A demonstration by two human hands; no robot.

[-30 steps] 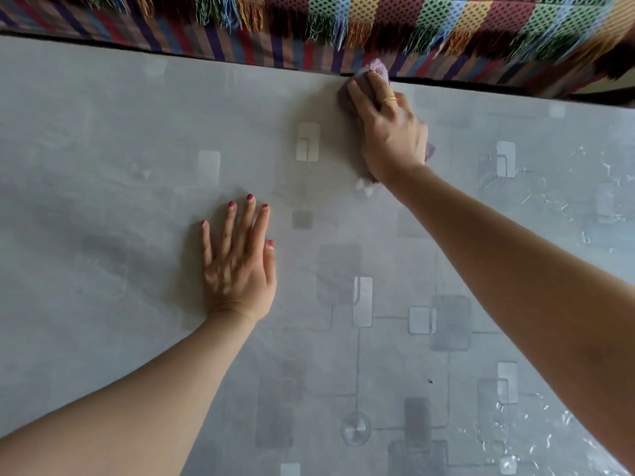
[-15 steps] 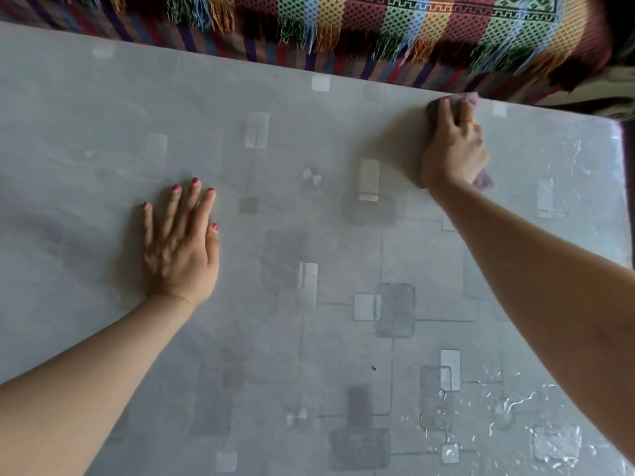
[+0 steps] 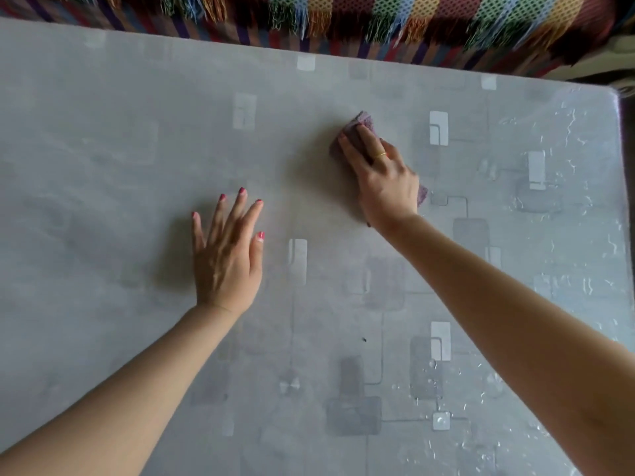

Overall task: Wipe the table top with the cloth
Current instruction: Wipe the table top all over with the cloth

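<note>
A grey table top (image 3: 103, 173) with a pattern of pale and dark squares fills the view. A small purple cloth (image 3: 357, 127) lies on it right of centre, mostly covered by my right hand (image 3: 381, 173). That hand presses the cloth flat with straight fingers; a purple corner shows past the fingertips and another beside the wrist. My left hand (image 3: 226, 255) rests palm down on the table with fingers spread, holding nothing.
A striped, fringed blanket (image 3: 378, 18) hangs along the table's far edge. The table's right edge (image 3: 620, 166) runs down the right side of the view. Shiny wet streaks (image 3: 577, 139) cover the right part of the surface.
My right hand has slid the cloth from the far edge back toward me and to the left. The left hand stays flat on the table.
</note>
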